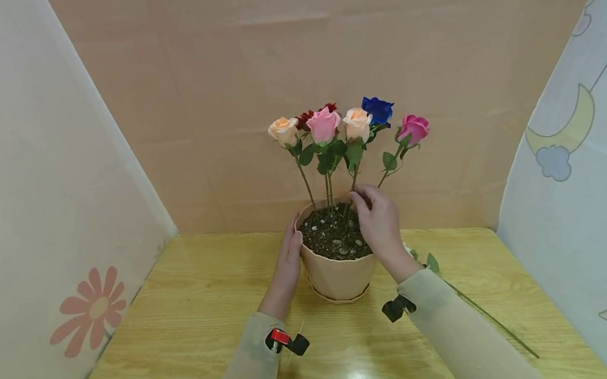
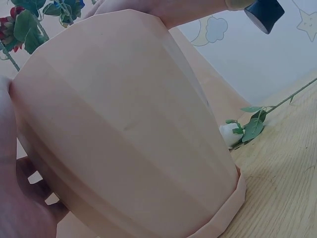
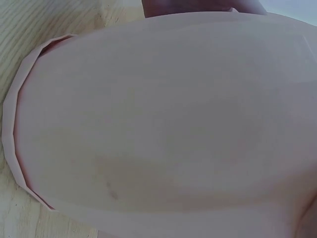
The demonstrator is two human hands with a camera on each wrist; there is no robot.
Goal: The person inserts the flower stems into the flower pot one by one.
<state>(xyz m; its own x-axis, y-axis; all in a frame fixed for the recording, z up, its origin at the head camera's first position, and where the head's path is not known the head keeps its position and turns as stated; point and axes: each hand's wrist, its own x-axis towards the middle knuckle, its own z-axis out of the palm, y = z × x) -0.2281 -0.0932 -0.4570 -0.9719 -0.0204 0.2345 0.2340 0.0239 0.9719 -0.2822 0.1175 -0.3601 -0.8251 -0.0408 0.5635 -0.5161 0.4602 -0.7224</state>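
Note:
A peach-coloured pot [image 1: 336, 275] of dark soil [image 1: 327, 233] with pebbles stands on a saucer [image 1: 338, 300]. My left hand [image 1: 289, 260] rests against the pot's left side, fingers extended along the wall. Over the soil, my right hand [image 1: 379, 217] pinches the stem of a peach rose [image 1: 357, 124] between thumb and fingers; the stem stands nearly upright. Around it in the pot are another peach rose [image 1: 284, 132], a pink rose [image 1: 323, 125], a dark red flower [image 1: 304, 119], a blue rose [image 1: 378, 110] and a magenta rose [image 1: 414, 130]. The right wrist view shows mostly pot wall.
A white rose [image 2: 230, 135] lies on the wooden table [image 1: 207, 301] to the right of the pot, its long stem [image 1: 497, 324] pointing toward the front right. A tan backdrop [image 1: 224, 104] rises behind, with printed white sheets at the left and right.

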